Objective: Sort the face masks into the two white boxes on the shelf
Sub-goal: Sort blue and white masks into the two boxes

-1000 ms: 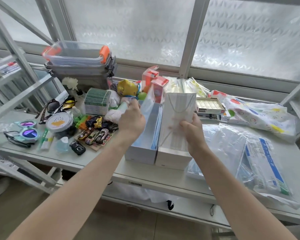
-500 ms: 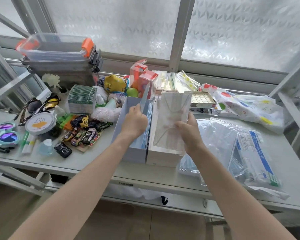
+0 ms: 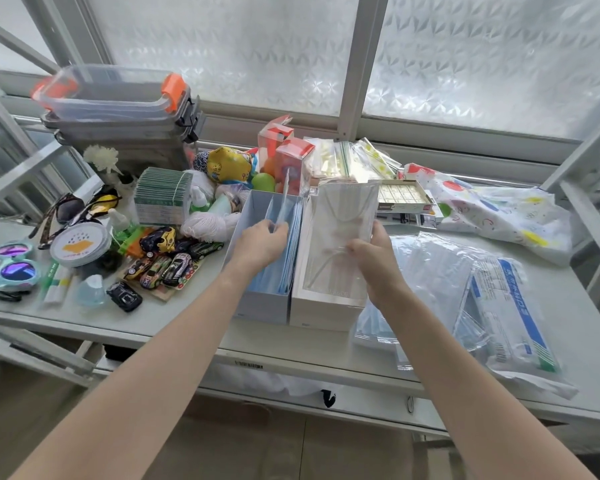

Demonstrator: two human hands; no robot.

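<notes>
A blue mask (image 3: 282,206) is pinched upright in the left box (image 3: 262,308) by the left hand (image 3: 261,242); a white mask (image 3: 340,237) is gripped over the right box (image 3: 321,315) by the right hand (image 3: 374,261).

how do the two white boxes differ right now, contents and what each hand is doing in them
The left box holds blue masks standing on edge; the right box is covered by a white mask lying flat over its opening. The left hand pinches a blue mask upright inside the left box, while the right hand holds the white mask's edge over the right box. Both boxes are white, long and open-topped, side by side on the shelf.
</notes>
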